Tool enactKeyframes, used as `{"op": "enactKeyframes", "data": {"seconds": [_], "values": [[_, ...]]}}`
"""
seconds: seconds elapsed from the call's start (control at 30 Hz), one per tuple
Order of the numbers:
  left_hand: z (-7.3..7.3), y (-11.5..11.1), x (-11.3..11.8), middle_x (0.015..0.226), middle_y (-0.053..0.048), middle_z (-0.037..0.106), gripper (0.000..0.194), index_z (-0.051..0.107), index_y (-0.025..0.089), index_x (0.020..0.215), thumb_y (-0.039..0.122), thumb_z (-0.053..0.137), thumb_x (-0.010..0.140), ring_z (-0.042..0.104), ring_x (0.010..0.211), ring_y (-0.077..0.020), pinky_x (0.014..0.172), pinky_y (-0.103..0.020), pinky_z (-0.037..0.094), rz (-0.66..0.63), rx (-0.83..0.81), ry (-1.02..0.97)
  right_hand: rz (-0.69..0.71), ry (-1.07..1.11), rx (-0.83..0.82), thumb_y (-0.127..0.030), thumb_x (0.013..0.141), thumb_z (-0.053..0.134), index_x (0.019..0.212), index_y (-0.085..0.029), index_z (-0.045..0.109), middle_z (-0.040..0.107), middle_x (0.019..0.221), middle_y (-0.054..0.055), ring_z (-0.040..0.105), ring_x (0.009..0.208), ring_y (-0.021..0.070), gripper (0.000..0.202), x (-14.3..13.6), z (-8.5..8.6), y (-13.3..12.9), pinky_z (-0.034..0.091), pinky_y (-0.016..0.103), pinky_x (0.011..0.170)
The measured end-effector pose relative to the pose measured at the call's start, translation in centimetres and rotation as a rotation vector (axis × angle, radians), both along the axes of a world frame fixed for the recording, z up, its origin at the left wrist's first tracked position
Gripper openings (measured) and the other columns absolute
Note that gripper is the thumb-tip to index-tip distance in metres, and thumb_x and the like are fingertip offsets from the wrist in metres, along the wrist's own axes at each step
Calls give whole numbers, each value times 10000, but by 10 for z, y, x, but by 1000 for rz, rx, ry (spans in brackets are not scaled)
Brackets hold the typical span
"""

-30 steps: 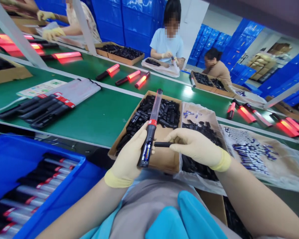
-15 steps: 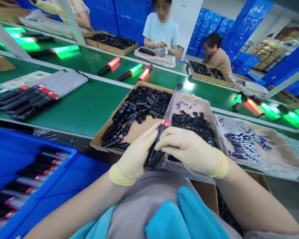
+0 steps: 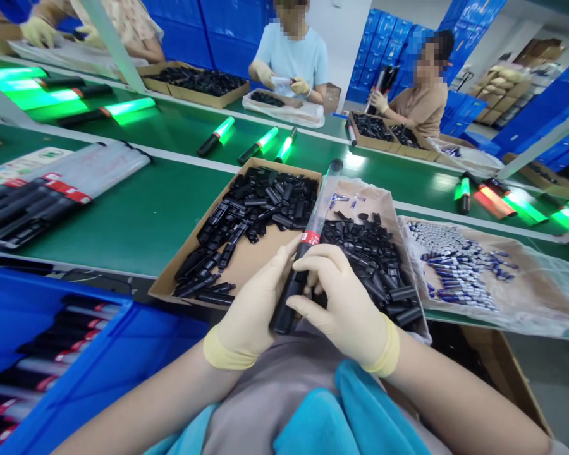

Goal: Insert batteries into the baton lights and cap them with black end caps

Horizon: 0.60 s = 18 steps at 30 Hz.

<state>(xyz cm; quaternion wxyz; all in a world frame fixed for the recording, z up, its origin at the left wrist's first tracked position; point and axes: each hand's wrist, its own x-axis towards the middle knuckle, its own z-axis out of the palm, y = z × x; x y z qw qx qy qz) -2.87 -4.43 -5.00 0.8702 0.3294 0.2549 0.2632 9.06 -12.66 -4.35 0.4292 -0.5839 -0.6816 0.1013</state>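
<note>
A light baton point(image 3: 318, 208) with a clear tube, a red band and a black handle point(image 3: 284, 309) slants upward in front of my body. My left hand point(image 3: 258, 297), in a cream glove, wraps the handle from the left and below; its fingers are partly hidden. With bent fingers and thumb, my right hand point(image 3: 334, 291) grips the handle from the right, just under the band. Beneath the baton lie a cardboard tray point(image 3: 260, 256) of small black plastic parts and a plastic-lined tray point(image 3: 386, 205) with black parts and a few batteries.
Several batteries point(image 3: 455, 278) lie in a lined tray at right. Unlit batons point(image 3: 52, 196) are stacked at left, above a blue bin point(image 3: 118, 316) of batons. Lit batons point(image 3: 256, 145) rest on the green belt point(image 3: 123, 246). Several co-workers point(image 3: 291, 57) sit across.
The baton has rolled in my hands, and my right fingers have shifted on the handle. Red-lit batons across the belt now glow green. The co-worker at right sits up, holding batons.
</note>
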Motion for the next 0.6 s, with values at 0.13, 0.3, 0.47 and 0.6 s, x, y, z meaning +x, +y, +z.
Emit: {"op": "enactKeyframes", "data": {"seconds": [0.13, 0.3, 0.47, 0.6], "values": [[-1, -1, -4, 1084, -49, 698, 465, 618, 308, 1392, 446, 597, 948, 640, 861, -178, 728, -264, 554, -58, 75, -12, -208, -57, 14, -229, 798, 807, 1179, -191, 510, 507, 1185, 118, 573, 1006, 229, 485, -1, -1, -3, 567, 412, 866], [6, 5, -7, 956, -16, 669, 417, 654, 307, 1308, 275, 696, 895, 637, 804, -132, 706, -210, 547, -41, 136, -7, -155, -169, 134, -280, 935, 647, 1149, -200, 535, 562, 1063, 90, 592, 1014, 228, 254, 1, 10, -6, 550, 378, 851], [9, 23, -3, 1017, -96, 725, 359, 684, 222, 1228, 353, 681, 894, 711, 893, -226, 777, -321, 600, 67, -59, 45, 188, -730, 113, -212, 1010, 461, 1066, -183, 613, 637, 1018, 66, 545, 667, 163, 164, -11, 8, 10, 456, 336, 546], [14, 41, -5, 1220, -152, 701, 580, 673, 197, 1282, 625, 516, 924, 646, 1177, -299, 966, -417, 561, -16, -150, -63, 187, -901, 189, -100, 999, 387, 1082, -166, 634, 659, 1051, 77, 584, 678, 158, 270, 1, 9, 49, 500, 326, 610]]}}
